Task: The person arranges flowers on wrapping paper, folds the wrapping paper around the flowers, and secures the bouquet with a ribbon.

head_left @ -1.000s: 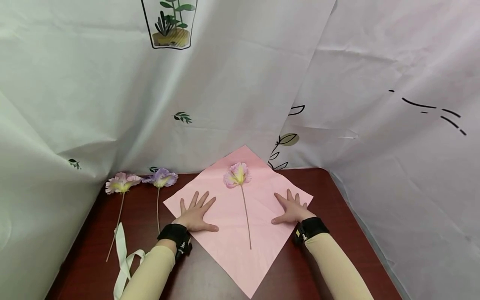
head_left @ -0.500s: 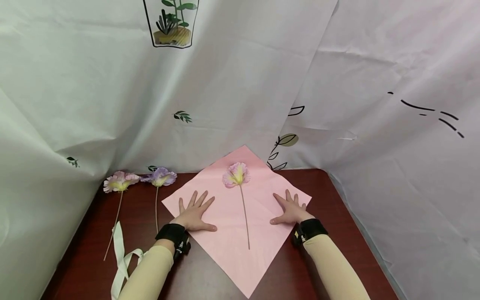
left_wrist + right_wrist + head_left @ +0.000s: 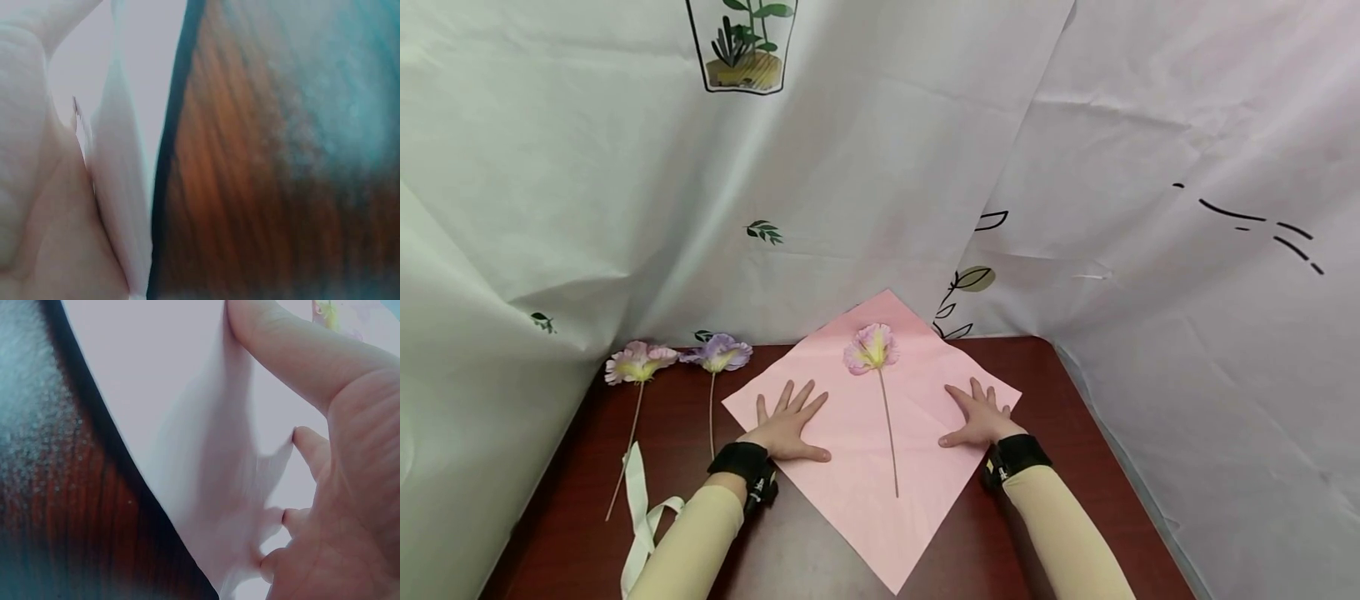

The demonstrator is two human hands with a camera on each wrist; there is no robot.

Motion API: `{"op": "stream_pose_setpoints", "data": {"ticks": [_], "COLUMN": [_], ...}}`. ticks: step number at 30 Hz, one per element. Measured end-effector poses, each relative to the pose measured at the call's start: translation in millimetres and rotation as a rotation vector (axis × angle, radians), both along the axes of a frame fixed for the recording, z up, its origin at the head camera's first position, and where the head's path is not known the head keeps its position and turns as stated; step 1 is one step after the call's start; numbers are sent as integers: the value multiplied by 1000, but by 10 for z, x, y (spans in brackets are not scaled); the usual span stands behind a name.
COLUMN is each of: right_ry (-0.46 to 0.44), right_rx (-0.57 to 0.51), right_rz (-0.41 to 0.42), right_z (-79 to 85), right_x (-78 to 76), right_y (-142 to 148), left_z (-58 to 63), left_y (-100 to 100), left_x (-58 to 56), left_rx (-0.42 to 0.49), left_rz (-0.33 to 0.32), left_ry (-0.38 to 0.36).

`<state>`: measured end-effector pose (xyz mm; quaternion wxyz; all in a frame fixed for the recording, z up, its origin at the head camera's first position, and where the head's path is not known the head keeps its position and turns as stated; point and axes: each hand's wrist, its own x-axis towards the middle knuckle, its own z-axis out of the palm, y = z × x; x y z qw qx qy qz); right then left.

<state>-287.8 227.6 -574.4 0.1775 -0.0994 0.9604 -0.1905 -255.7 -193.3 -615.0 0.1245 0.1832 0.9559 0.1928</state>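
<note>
A square sheet of pink paper [image 3: 850,492] lies turned as a diamond, its far corner reaching up against the curtain. On its middle rests a pink flower [image 3: 871,347] with a yellow centre and a long thin stem pointing toward the near corner. My left hand [image 3: 786,429] is spread on the sheet near its left corner. Near the right corner my right hand [image 3: 981,418] touches the paper with fingers apart. The right wrist view shows the fingertips [image 3: 299,434] on the paper, the palm raised. Neither hand holds anything.
To the left on the dark red table [image 3: 820,550] lie another pink flower [image 3: 640,362] and a purple flower [image 3: 721,354], both stemmed. A white ribbon [image 3: 640,525] lies beside the left sleeve. A pale printed curtain [image 3: 865,167] surrounds the table's back and sides.
The whole view has shifted very slightly. Both hands stay in place on the paper, and the flowers keep their positions.
</note>
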Motion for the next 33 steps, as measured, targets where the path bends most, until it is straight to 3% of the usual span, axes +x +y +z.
{"op": "stream_pose_setpoints", "data": {"ticks": [7, 11, 14, 19, 22, 26, 29, 33], "right_ry": [-3, 7, 9, 13, 13, 16, 20, 13], "right_rx": [8, 19, 24, 26, 18, 2, -5, -5], "right_rz": [4, 9, 12, 14, 6, -8, -11, -14], "right_z": [15, 15, 18, 14, -4, -34, -40, -55], "right_x": [7, 4, 3, 1, 1, 0, 0, 0], "right_y": [-21, -22, -25, -29, -25, -16, -18, -20], "left_z": [175, 213, 293, 443, 468, 432, 386, 343], "left_y": [-83, -257, -448, -795, -998, -1206, -1298, -1358], "left_x": [89, 75, 70, 130, 189, 273, 323, 361], "left_rx": [134, 233, 290, 339, 336, 306, 296, 306], "left_rz": [-20, 15, 124, 464, 636, 769, 828, 811], "left_ry": [64, 197, 320, 446, 421, 307, 238, 130]}}
